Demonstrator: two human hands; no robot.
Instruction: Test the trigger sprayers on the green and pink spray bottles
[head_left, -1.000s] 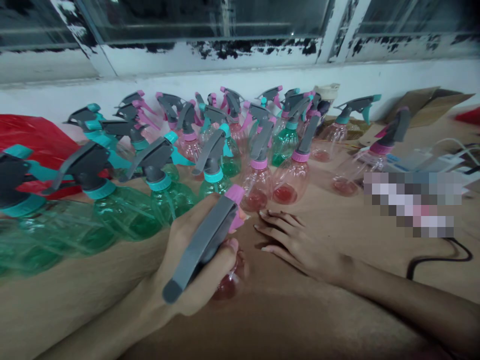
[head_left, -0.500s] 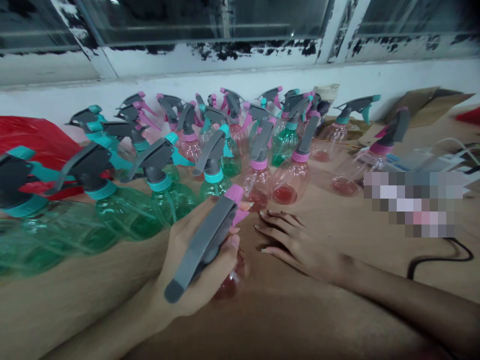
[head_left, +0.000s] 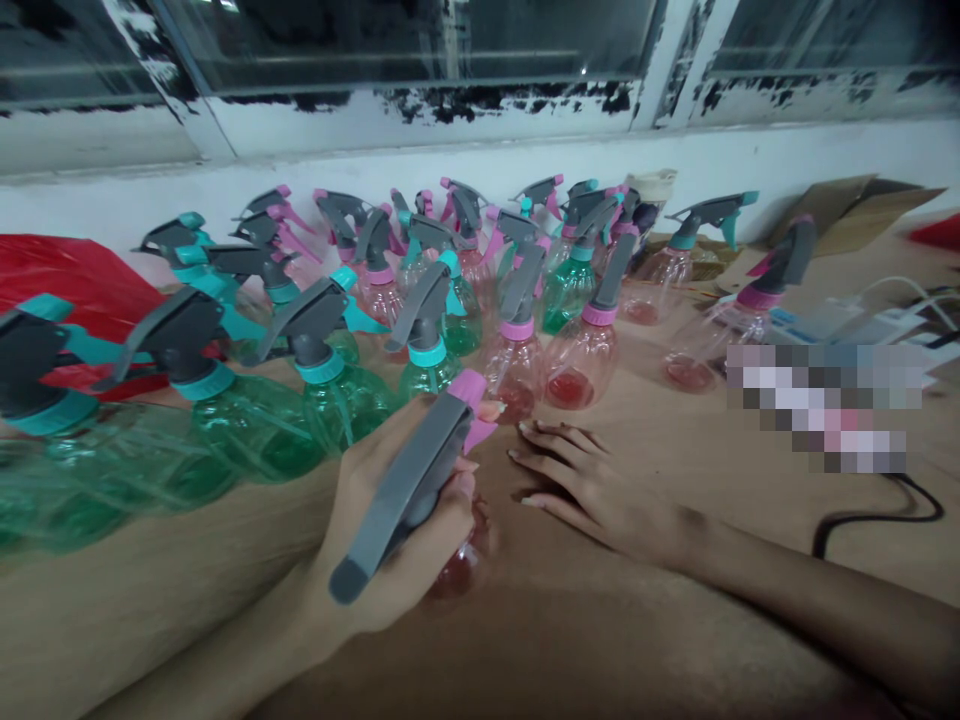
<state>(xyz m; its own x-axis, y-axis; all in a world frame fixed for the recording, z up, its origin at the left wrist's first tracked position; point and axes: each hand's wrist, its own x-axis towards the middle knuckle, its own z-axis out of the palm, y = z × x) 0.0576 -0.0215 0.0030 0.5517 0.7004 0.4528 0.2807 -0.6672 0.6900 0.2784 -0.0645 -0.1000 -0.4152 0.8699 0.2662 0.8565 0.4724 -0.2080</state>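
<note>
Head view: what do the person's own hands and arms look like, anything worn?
The left hand and right hand are bare, with no glove, ring or watch visible; both forearms show no sleeve. The right fingers have longish nails.

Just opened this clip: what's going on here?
A person's left hand is wrapped around a spray bottle with a grey lever and pink nozzle. Red shows at its lower part, below the fingers. The right hand rests palm down on the table, fingers spread and pointing towards that bottle. Green bottles with turquoise collars are lined up to the left, and pink bottles sit just beyond the hands, with more sprayers crowded behind, near the wall.
</note>
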